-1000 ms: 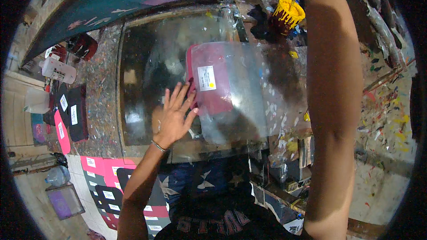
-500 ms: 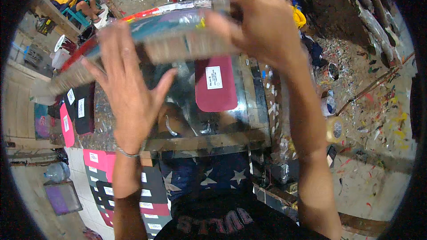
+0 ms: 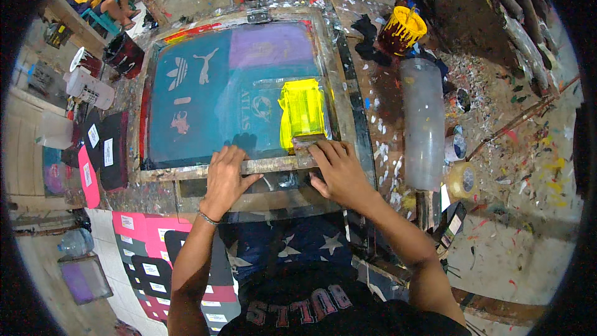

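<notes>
A screen-printing frame (image 3: 211,173) with a teal and purple mesh lies flat on the table in front of me. My left hand (image 3: 227,177) rests on its near wooden bar, fingers laid over the edge and thumb spread aside. At the frame's near right corner, my right hand (image 3: 339,171) holds a small stained squeegee (image 3: 304,144), partly covered by the fingers. Bright yellow ink (image 3: 303,109) spreads over the mesh just beyond the squeegee. A hinge clamp (image 3: 258,16) sits at the frame's far bar. Whatever lies under the mesh is hidden.
A yellow-dripped ink pot (image 3: 401,30) and a clear plastic-like roll (image 3: 424,124) are at right, near a tape roll (image 3: 461,179). Dark and pink labelled pieces (image 3: 114,152) lie left. A dark bucket (image 3: 124,55) stands behind them. A person (image 3: 99,0) sits far left.
The frame has come down from tilted to flat on the table, covering the maroon piece. My left hand moved to its near bar; my right hand came down and nearer, onto the squeegee.
</notes>
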`<action>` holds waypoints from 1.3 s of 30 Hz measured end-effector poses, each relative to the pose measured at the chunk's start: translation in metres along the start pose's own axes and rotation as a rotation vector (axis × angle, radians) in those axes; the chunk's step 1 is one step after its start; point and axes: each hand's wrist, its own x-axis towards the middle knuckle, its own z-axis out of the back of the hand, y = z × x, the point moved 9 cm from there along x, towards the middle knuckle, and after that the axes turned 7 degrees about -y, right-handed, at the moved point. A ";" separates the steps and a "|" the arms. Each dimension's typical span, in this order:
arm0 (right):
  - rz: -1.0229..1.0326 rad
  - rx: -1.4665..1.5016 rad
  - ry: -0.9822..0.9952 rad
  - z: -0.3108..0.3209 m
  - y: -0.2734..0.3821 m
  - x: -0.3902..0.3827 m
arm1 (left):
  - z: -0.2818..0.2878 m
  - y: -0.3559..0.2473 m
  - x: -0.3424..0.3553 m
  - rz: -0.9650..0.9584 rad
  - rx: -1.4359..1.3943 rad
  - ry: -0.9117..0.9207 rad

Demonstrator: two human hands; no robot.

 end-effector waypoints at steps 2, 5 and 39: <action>-0.001 -0.014 0.013 -0.001 0.001 0.003 | -0.003 0.008 -0.003 0.016 -0.027 -0.018; 0.042 -0.101 0.051 -0.009 -0.001 0.009 | -0.006 0.016 -0.006 0.021 -0.028 -0.027; 0.014 -0.040 0.026 -0.003 -0.025 0.060 | -0.005 0.019 -0.009 0.055 -0.030 -0.040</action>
